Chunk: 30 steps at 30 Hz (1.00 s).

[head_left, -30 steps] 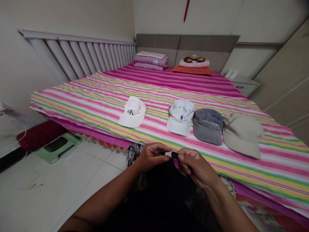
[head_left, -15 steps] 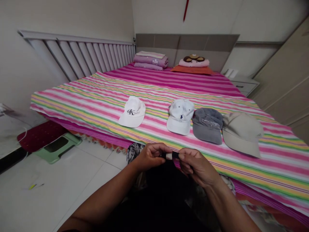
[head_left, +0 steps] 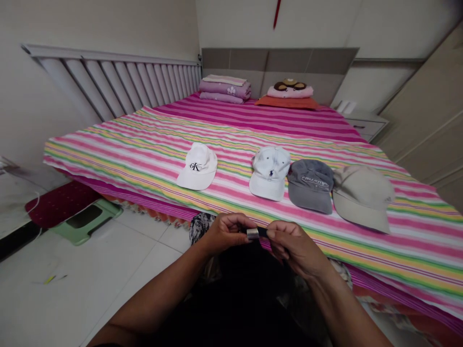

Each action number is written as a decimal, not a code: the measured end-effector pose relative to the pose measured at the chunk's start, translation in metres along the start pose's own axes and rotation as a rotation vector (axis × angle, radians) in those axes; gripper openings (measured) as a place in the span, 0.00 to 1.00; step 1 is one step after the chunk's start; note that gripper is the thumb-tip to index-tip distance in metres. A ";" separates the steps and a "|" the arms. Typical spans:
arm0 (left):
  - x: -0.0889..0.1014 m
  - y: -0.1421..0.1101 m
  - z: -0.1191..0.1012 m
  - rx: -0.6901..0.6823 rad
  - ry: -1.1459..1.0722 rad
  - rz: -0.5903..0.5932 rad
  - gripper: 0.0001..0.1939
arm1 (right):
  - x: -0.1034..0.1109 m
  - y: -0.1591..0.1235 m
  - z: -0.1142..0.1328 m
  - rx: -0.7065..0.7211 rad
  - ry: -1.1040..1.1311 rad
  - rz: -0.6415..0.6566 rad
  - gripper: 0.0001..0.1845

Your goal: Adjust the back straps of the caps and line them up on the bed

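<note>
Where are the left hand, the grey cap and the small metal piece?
left hand (head_left: 226, 234), head view, back of the hand
grey cap (head_left: 310, 185), head view, crown
small metal piece (head_left: 252, 233), head view, its shiny side

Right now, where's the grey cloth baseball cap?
The grey cloth baseball cap lies on the striped bedsheet, right of centre in the head view, between the white logo cap and the beige cap, beyond the right hand.

One head-worn camera looks forward and down — close above the hands (head_left: 227, 234), the striped bed (head_left: 108, 149) beyond
</note>
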State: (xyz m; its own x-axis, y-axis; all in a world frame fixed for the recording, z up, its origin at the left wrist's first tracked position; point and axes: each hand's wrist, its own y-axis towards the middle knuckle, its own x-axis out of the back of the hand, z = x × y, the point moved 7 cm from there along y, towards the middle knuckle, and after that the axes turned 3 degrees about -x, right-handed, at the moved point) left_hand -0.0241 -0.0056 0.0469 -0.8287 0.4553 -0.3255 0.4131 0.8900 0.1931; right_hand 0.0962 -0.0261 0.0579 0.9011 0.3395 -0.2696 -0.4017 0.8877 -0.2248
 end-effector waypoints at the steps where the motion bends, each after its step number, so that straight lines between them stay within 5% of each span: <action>1: -0.001 0.000 0.000 -0.003 -0.003 0.008 0.14 | 0.000 0.000 -0.001 -0.007 0.018 0.011 0.12; 11: -0.003 -0.002 -0.003 -0.084 0.075 0.016 0.16 | -0.005 0.000 -0.009 -0.122 0.152 0.065 0.12; 30: -0.007 -0.005 -0.012 -0.315 0.197 0.046 0.11 | -0.004 0.005 -0.009 -0.048 0.034 0.015 0.12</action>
State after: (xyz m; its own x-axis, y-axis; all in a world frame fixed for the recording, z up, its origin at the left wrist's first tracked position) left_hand -0.0248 -0.0141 0.0590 -0.8812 0.4540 -0.1316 0.3407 0.8031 0.4888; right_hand 0.0897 -0.0260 0.0496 0.8895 0.3410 -0.3043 -0.4229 0.8665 -0.2652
